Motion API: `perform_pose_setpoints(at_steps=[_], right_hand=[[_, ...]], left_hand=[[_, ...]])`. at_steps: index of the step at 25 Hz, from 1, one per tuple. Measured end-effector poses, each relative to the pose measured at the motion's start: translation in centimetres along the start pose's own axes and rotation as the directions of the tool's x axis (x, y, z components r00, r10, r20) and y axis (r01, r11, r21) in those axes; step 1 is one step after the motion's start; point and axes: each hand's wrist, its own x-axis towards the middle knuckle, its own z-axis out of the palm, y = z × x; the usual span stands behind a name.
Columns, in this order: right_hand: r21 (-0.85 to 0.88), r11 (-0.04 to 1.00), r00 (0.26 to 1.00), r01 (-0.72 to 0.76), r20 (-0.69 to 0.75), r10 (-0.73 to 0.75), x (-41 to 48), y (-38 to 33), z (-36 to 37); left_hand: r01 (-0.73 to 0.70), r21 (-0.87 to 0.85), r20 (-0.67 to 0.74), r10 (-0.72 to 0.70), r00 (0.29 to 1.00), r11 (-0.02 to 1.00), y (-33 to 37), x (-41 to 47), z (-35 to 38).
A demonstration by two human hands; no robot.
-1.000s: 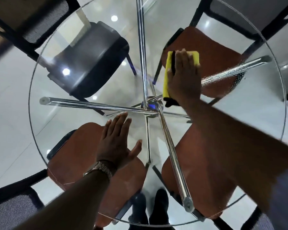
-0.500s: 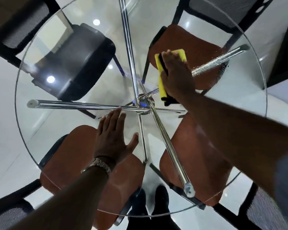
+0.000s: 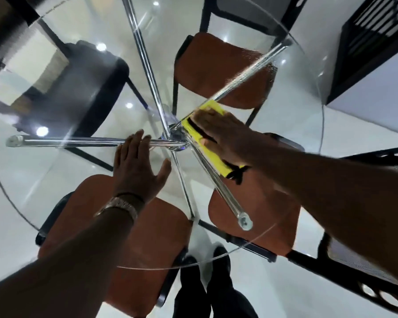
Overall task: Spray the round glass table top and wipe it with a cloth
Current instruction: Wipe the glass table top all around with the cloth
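The round glass table top (image 3: 55,187) fills the view, with chrome legs meeting at a hub under its middle. My right hand (image 3: 223,136) lies flat on a yellow and black cloth (image 3: 207,145), pressing it onto the glass just right of the hub. My left hand (image 3: 138,166) rests palm down on the glass with straight, spread fingers, left of the cloth. Fine spray droplets (image 3: 257,67) speckle the glass at the far right. No spray bottle is in view.
Through the glass I see orange-seated chairs (image 3: 216,65) and a black chair (image 3: 83,88) tucked under the table. A dark slatted cabinet (image 3: 372,42) stands at the far right. My shoes (image 3: 205,260) are at the near rim.
My right hand has slid the cloth from the far right part of the glass toward the middle and nearer me. My left hand has stayed planted on the glass.
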Motion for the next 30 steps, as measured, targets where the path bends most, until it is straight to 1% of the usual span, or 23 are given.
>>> perform_pose_setpoints(at_steps=[1,2,3,4,5,6,7,8,9,10,11,12,13,14,15,16,17,19,20,23,26,28,30], right_hand=[[0.041,0.999,0.999,-0.02,-0.035,0.022,-1.3,2.6,-1.0],[0.094,0.971,0.97,-0.221,-0.079,0.228,-3.3,4.6,-1.7],[0.127,0.849,0.847,-0.513,-0.085,0.525,-5.8,5.4,-2.3],[0.13,0.662,0.661,-0.738,-0.06,0.748,-8.0,5.4,-2.3],[0.107,0.56,0.558,-0.821,-0.05,0.828,-9.6,4.7,-2.0],[0.062,0.61,0.605,-0.79,-0.079,0.792,-10.9,3.8,-1.9],[0.015,0.742,0.738,-0.671,-0.082,0.669,-11.8,3.2,-1.8],[-0.014,0.871,0.871,-0.491,-0.047,0.489,-12.6,3.9,-1.5],[-0.037,0.942,0.943,-0.333,-0.023,0.333,-12.9,6.2,-1.8],[-0.047,0.954,0.955,-0.297,-0.038,0.295,-12.7,9.1,-2.3],[-0.023,0.914,0.912,-0.406,-0.069,0.403,-12.3,11.4,-2.8],[0.039,0.802,0.798,-0.596,-0.081,0.597,-12.1,13.2,-3.1],[0.112,0.65,0.647,-0.752,-0.07,0.76,-12.2,13.5,-3.1],[0.161,0.515,0.511,-0.842,-0.068,0.857,-12.7,12.3,-2.8],[0.159,0.461,0.454,-0.873,-0.083,0.887,-13.4,9.8,-2.4],[0.146,0.466,0.456,-0.872,-0.102,0.884,-14.4,7.3,-1.9],[0.147,0.497,0.486,-0.855,-0.105,0.867,-15.4,5.7,-1.8],[0.16,0.552,0.547,-0.818,-0.08,0.834,-15.6,7.3,-2.3],[0.178,0.532,0.53,-0.828,-0.059,0.846,-14.4,9.6,-2.5],[0.342,0.32,0.373,-0.884,0.102,0.922,-10.8,16.1,-3.2],[0.535,0.132,0.218,-0.835,0.1,0.971,-13.2,11.7,-4.3],[0.615,0.045,0.153,-0.787,0.125,0.98,-15.8,6.6,-5.2],[0.601,0.026,0.136,-0.799,0.139,0.981,-16.1,7.0,-4.3]], left_hand=[[-0.029,0.001,-0.01,0.029,1.0,1.0,1.0,0.0,-0.1],[-0.07,-0.005,-0.008,0.07,0.998,0.998,2.3,0.1,-0.1],[-0.113,-0.029,0.0,0.113,0.994,0.993,4.2,0.2,0.1],[-0.147,-0.062,0.005,0.148,0.989,0.987,6.2,0.4,0.5],[-0.169,-0.088,0.01,0.171,0.985,0.982,8.3,0.7,0.9],[-0.182,-0.104,0.023,0.186,0.982,0.978,10.5,0.9,1.6],[-0.192,-0.114,0.038,0.198,0.98,0.975,12.5,1.2,2.2],[-0.21,-0.128,0.053,0.218,0.975,0.969,14.2,1.2,2.9],[-0.244,-0.15,0.064,0.256,0.965,0.958,15.7,1.3,3.8],[-0.286,-0.166,0.075,0.301,0.951,0.944,16.8,1.4,4.7],[-0.324,-0.166,0.097,0.343,0.934,0.931,17.7,1.4,5.4],[-0.361,-0.141,0.131,0.379,0.916,0.922,18.3,1.4,6.1],[-0.393,-0.097,0.169,0.404,0.899,0.914,18.6,1.4,6.4],[-0.413,-0.057,0.199,0.416,0.887,0.909,18.8,1.3,6.5],[-0.422,-0.03,0.215,0.418,0.882,0.906,18.7,1.2,6.5],[-0.421,-0.014,0.224,0.414,0.882,0.907,18.7,1.2,6.3],[-0.416,-0.007,0.235,0.406,0.883,0.909,18.9,1.3,6.1],[-0.4,-0.007,0.255,0.388,0.886,0.916,19.2,1.3,6.0],[-0.397,-0.008,0.259,0.386,0.886,0.918,19.3,1.3,6.1],[-0.383,-0.007,0.253,0.372,0.893,0.924,19.4,1.4,6.5],[-0.377,-0.019,0.264,0.368,0.892,0.926,19.5,1.4,6.0],[-0.381,-0.014,0.278,0.37,0.887,0.924,19.6,1.4,5.8],[-0.386,-0.003,0.269,0.373,0.888,0.922,19.6,1.4,5.9]])
